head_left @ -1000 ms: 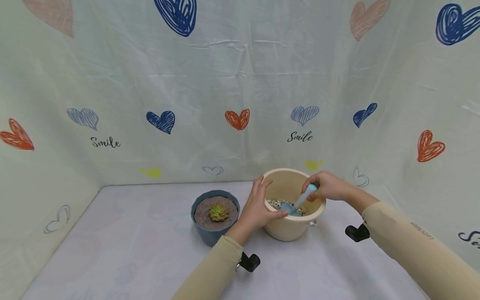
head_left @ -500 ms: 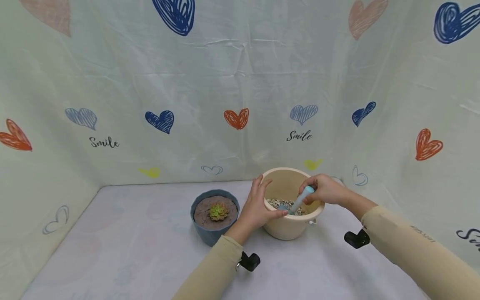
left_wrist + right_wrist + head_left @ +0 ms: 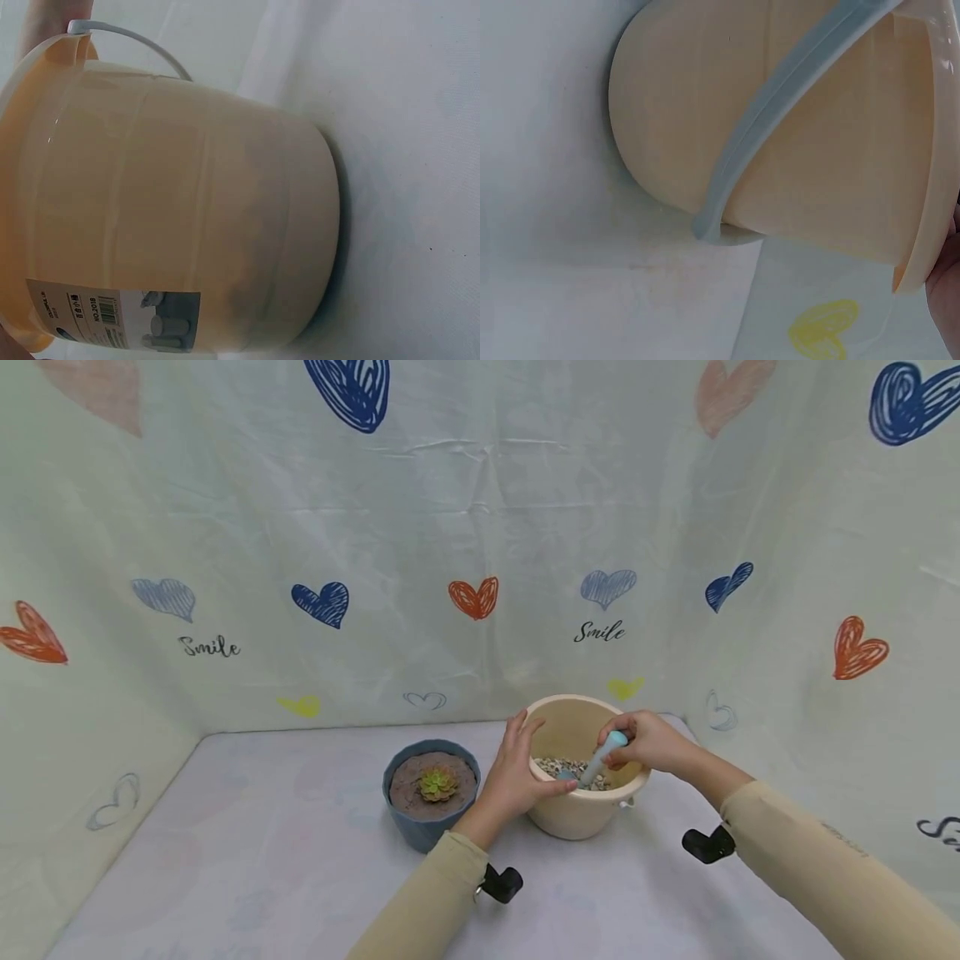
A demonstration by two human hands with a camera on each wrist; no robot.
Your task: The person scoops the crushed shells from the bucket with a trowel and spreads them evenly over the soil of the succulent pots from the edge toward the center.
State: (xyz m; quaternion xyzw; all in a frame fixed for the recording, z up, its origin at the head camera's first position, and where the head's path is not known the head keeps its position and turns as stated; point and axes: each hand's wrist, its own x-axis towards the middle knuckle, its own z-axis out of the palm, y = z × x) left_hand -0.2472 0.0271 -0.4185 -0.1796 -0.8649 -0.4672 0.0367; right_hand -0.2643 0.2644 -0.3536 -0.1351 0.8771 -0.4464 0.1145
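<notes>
A cream plastic bucket (image 3: 573, 818) stands on the table, with mixed pebbles (image 3: 551, 767) in its bottom. My left hand (image 3: 517, 781) grips the bucket's rim on the near left side, thumb along the front edge and fingers spread toward the back. Inside the bucket, my right hand (image 3: 645, 742) holds a light blue shovel (image 3: 597, 767) by its handle. The shovel leans down into the pebbles, its blade partly buried. In the left wrist view the bucket's wall (image 3: 172, 180) fills most of the picture. In the right wrist view the grey carrying handle (image 3: 772, 105) hangs against the bucket.
Left of the bucket, beside my left forearm, stands a blue-grey pot (image 3: 416, 833) of brown soil with a small green succulent (image 3: 437, 784) in its middle. A pale cloth covers the table (image 3: 262, 843). Behind hangs a white curtain (image 3: 405, 543) printed with hearts.
The shovel has shifted slightly left and down, and its blade, more visible earlier, is now sunk deeper among the pebbles. My left hand and the bucket have stayed in place.
</notes>
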